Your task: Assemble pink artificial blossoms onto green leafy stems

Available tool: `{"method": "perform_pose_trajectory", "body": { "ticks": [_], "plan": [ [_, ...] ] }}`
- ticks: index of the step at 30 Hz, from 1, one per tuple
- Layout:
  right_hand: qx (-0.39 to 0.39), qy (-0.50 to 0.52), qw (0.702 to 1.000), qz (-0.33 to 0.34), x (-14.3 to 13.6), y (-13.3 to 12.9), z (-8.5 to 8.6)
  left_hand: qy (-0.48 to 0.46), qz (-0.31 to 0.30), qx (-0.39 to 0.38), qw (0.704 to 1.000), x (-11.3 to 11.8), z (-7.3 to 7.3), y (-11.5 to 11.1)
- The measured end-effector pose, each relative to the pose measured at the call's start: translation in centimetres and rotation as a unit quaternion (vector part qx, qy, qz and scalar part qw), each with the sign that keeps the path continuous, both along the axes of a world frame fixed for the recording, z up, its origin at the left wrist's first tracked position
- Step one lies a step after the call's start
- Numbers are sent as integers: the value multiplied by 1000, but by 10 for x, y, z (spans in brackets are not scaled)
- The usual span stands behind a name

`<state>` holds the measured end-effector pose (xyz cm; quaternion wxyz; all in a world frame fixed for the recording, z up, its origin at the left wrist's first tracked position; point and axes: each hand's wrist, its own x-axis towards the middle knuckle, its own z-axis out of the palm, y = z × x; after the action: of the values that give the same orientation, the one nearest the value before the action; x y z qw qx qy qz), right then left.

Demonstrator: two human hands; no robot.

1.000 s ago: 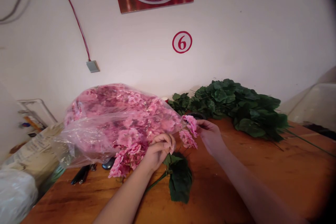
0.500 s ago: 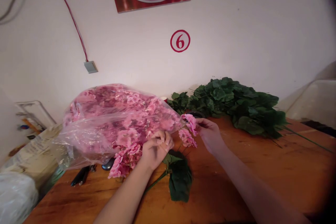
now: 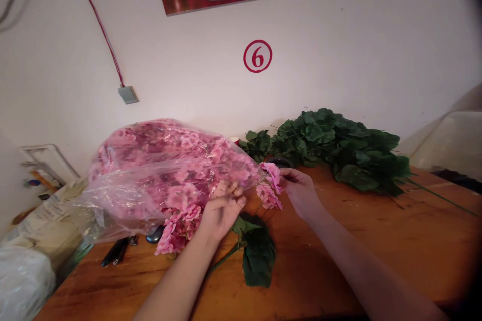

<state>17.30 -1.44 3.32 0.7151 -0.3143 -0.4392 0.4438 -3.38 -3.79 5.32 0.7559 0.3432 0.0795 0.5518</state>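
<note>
A clear plastic bag full of pink artificial flowers lies on the wooden table. My left hand is at the bag's front right edge, palm partly up, fingers loosely curled and apart, with nothing visible in it. My right hand pinches a small pink flower cluster beside the bag's right tip. More pink blossoms stick out in front of the bag, left of my left wrist. A stem with dark green leaves lies between my forearms.
A heap of green leaf stems lies at the back right against the wall. Black-handled tools rest at the table's front left. White plastic sits at the far left. A dark round object is behind my right hand.
The fingers of my left hand have opened from a tighter curl, and the hand has shifted slightly left. My right hand keeps its pinch on the flower cluster.
</note>
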Motion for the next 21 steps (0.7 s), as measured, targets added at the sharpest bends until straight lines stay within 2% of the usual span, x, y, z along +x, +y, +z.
{"method": "perform_pose_trajectory", "body": {
  "ticks": [8,21],
  "plan": [
    [0,-12,1000,-2,0,4,-5,-8,6,9,1000,2,-1,1],
    [-8,-5,1000,8,-1,1,-3,-9,-6,4,1000,-1,-1,0]
  ]
}}
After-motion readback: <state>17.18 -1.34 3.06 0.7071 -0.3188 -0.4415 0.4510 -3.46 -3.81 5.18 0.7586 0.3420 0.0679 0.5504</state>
